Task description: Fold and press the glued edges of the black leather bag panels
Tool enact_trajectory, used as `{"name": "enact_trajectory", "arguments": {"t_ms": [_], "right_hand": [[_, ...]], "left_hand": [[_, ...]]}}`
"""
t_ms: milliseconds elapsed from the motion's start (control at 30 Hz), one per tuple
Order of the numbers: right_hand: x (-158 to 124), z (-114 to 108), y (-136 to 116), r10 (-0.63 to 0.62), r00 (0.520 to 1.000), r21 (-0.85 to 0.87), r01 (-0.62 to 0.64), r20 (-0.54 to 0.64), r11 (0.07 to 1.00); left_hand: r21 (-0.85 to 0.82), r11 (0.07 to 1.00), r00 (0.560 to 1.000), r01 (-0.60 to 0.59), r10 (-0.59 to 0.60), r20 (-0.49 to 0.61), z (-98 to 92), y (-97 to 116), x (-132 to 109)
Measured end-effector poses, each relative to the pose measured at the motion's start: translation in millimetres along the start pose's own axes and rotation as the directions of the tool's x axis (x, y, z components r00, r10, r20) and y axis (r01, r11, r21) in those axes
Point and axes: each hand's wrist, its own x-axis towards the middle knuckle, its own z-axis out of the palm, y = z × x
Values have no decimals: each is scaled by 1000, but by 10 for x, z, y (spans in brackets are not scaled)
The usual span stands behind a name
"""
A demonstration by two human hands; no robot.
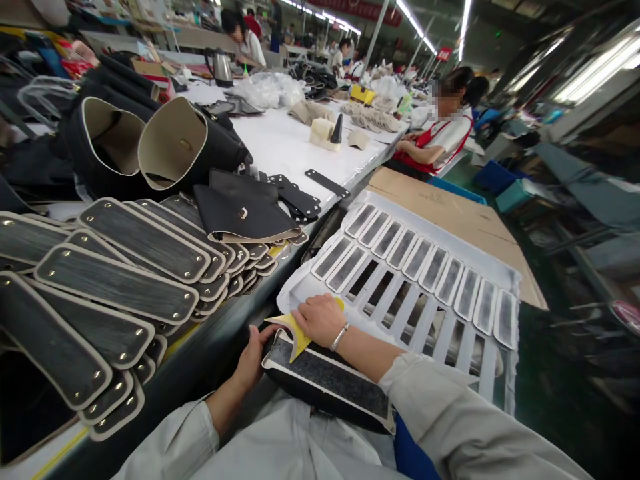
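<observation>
A black bag (pixel 330 381) lies across my lap, its long dark bottom panel facing up with a pale edge around it. My left hand (pixel 249 361) closes around the bag's left end, thumb on top and some fingers hidden behind it. My right hand (pixel 319 321) grips a curved, pointed yellow sheet (pixel 299 341), which touches the bag near that same end. What the sheet is made of, I cannot tell. Just right of my hands, dark oblong panels with pale rims (pixel 431 268) sit in rows on a white slotted rack (pixel 387 293).
Riveted dark strips (pixel 120 287) are heaped at the table's left edge. Behind them stand open black bags (pixel 173 143) and a black flap piece (pixel 243 203). A cardboard sheet (pixel 450 217) lies beyond the rack. A co-worker in a red apron (pixel 435 137) sits farther back at right.
</observation>
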Motion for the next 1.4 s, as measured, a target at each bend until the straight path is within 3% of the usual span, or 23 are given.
{"name": "enact_trajectory", "arguments": {"t_ms": [133,400,533,667,833,967,1133,1233,1400], "right_hand": [[67,6,20,-131,991,-20,131,-6,991],[195,38,65,-328,944,-16,328,-25,945],[264,89,84,-404,913,-18,404,-56,915],[320,135,104,-481,871,-6,483,-100,876],[367,156,141,-541,830,-8,545,-135,838],[387,183,170,-573,807,16,581,-140,814],[411,227,198,-622,767,22,633,-158,774],[417,250,218,-648,745,17,658,-156,753],[330,261,256,-631,767,50,639,-113,768]], "left_hand": [[-29,998,999,47,-47,-2,-54,-93,15],[-153,982,994,111,-111,9,31,-28,-94],[-78,994,995,81,-86,-60,34,-70,-115],[-98,986,988,135,-141,-58,75,-59,-128],[-249,951,978,185,-203,-51,163,41,-136],[-320,925,963,203,-248,-107,206,97,-154],[-351,921,961,171,-235,-146,248,93,-180],[-317,936,964,155,-213,-157,255,73,-200],[15,996,963,87,-80,-258,148,54,-250]]}}
